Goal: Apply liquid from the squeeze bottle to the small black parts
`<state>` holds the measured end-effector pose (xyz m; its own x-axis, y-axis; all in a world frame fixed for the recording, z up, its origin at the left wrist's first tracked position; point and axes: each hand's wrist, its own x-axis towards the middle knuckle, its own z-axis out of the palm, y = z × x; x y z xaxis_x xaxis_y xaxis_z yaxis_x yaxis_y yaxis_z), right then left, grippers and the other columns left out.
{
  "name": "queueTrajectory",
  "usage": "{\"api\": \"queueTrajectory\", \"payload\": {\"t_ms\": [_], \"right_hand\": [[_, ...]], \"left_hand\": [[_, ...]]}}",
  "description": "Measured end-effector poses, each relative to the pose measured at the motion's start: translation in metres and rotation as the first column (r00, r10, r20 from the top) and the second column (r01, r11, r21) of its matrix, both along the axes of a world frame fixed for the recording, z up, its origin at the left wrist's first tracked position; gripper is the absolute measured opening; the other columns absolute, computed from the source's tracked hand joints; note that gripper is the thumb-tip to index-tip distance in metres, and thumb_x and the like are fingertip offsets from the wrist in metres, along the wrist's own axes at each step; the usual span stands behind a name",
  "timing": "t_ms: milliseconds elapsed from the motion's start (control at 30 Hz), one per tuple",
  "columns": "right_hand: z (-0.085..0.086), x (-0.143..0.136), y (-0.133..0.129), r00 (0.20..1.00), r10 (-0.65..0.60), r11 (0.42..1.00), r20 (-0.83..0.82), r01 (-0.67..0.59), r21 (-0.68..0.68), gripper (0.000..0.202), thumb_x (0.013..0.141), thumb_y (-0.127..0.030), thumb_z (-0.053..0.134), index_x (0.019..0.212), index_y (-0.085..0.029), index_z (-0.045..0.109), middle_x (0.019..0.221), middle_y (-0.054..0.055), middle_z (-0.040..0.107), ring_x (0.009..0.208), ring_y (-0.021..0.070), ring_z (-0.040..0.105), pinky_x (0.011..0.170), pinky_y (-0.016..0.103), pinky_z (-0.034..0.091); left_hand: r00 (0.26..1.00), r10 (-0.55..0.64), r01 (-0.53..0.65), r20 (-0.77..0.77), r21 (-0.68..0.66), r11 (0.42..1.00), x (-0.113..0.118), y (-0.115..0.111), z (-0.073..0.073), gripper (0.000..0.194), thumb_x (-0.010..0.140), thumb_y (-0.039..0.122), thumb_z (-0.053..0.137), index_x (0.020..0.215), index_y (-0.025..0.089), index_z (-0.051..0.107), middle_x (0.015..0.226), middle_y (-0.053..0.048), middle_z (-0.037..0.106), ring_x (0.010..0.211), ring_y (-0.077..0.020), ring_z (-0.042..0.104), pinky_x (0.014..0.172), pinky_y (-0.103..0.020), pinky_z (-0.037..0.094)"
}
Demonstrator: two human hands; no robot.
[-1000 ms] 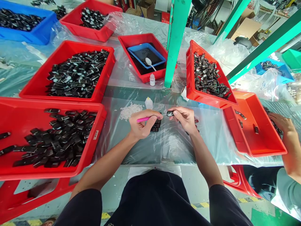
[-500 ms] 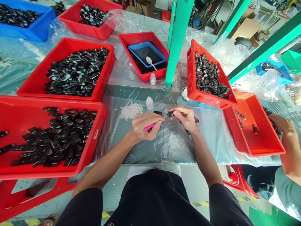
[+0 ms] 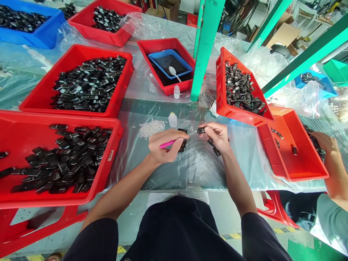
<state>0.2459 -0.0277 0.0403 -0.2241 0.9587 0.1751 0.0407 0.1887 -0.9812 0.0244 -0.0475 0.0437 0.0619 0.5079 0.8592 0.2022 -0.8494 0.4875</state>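
Note:
My left hand (image 3: 166,146) is closed on a pink pen-like tool (image 3: 166,144), whose thin tip points right. Between the fingertips of my right hand (image 3: 217,136) is a small black piece (image 3: 201,130), near that tip. Several black pieces (image 3: 182,141) stand in a column beside my left hand, partly hidden by it. Under my right hand lie a few loose black pieces (image 3: 216,150). A pile of small white bits (image 3: 151,128) and a small translucent bottle (image 3: 172,119) are just beyond my left hand.
Red bins of black pieces (image 3: 65,159) stand at the left. A green post (image 3: 202,54) rises beyond my hands. At the right are a tilted red bin (image 3: 244,90), a nearly bare red bin (image 3: 304,152) and another person's hand (image 3: 324,141).
My left hand has shifted slightly left with the pink tool, uncovering more of the black column. My right hand has moved slightly right with its piece, away from my left hand.

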Motion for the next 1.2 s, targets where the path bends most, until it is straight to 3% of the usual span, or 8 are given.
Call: {"api": "queueTrajectory", "payload": {"t_ms": [167,367,500,667,800,1067,1200], "right_hand": [[-0.0005,-0.0034,-0.0024,1.0,0.022,1.0,0.008,-0.022,-0.009,0.053,0.09,-0.072,0.071,0.093,-0.02,0.08,0.069,0.002,0.068,0.056,0.0128,0.057,0.056,0.028,0.047],[0.0006,-0.009,-0.0048,0.997,-0.01,1.0,-0.075,0.009,-0.015,0.049,0.089,-0.067,0.075,0.097,-0.019,0.081,0.062,-0.001,0.063,0.054,0.0126,0.057,0.057,0.027,0.049],[0.0021,-0.0084,-0.0043,0.997,-0.004,1.0,-0.079,0.002,-0.028,0.048,0.088,-0.067,0.076,0.093,-0.019,0.081,0.061,-0.001,0.063,0.054,0.0127,0.057,0.057,0.028,0.05],[0.002,-0.007,-0.0024,0.997,-0.008,0.999,-0.083,0.005,-0.034,0.045,0.088,-0.065,0.077,0.09,-0.02,0.08,0.06,-0.002,0.062,0.054,0.012,0.055,0.059,0.029,0.055],[0.0002,-0.0066,-0.001,0.998,-0.007,1.0,-0.058,0.006,-0.018,0.049,0.087,-0.069,0.075,0.086,-0.02,0.079,0.064,-0.001,0.065,0.051,0.0099,0.048,0.054,0.027,0.052],[0.0009,-0.0064,-0.001,0.997,0.019,1.0,-0.08,-0.019,0.007,0.047,0.087,-0.066,0.077,0.082,-0.019,0.079,0.066,0.0,0.067,0.049,0.0085,0.048,0.05,0.025,0.044],[0.0031,-0.0066,-0.0021,0.997,0.032,0.999,-0.075,-0.032,0.012,0.047,0.087,-0.066,0.077,0.082,-0.019,0.079,0.065,0.0,0.067,0.049,0.0091,0.049,0.05,0.025,0.045]], "left_hand": [[0.997,-0.067,0.069,0.028,-0.093,0.993,0.0007,0.0007,-0.004,0.02,0.1,0.018,0.062,0.1,0.022,0.082,0.084,-0.003,0.083,0.072,-0.0149,0.078,0.066,-0.025,0.062],[0.999,-0.031,0.031,-0.018,0.039,0.999,0.0024,0.0017,-0.0048,0.022,0.092,0.006,0.064,0.104,0.018,0.079,0.084,-0.003,0.082,0.074,-0.0139,0.078,0.068,-0.023,0.061],[0.998,0.005,0.0,-0.066,0.081,0.997,0.0027,0.003,-0.0033,0.022,0.092,0.006,0.065,0.104,0.018,0.078,0.085,-0.004,0.082,0.074,-0.0144,0.078,0.067,-0.022,0.062],[0.989,0.068,-0.037,-0.131,0.228,0.973,0.0039,0.0044,-0.0051,0.019,0.091,0.008,0.065,0.103,0.018,0.076,0.083,-0.003,0.082,0.074,-0.0155,0.079,0.069,-0.024,0.064],[0.98,0.105,-0.051,-0.171,0.295,0.954,0.0047,0.0038,-0.0068,0.018,0.09,0.008,0.064,0.102,0.017,0.075,0.084,-0.003,0.082,0.076,-0.0163,0.08,0.073,-0.025,0.066],[0.963,0.181,-0.085,-0.202,0.408,0.909,0.0041,-0.0005,-0.0021,0.015,0.092,0.011,0.063,0.097,0.02,0.075,0.08,-0.001,0.081,0.071,-0.0155,0.079,0.069,-0.024,0.066],[0.957,0.185,-0.069,-0.224,0.442,0.894,0.0051,-0.0036,0.0008,0.012,0.09,0.01,0.064,0.095,0.015,0.074,0.078,-0.004,0.081,0.07,-0.0171,0.08,0.07,-0.025,0.067]]}}
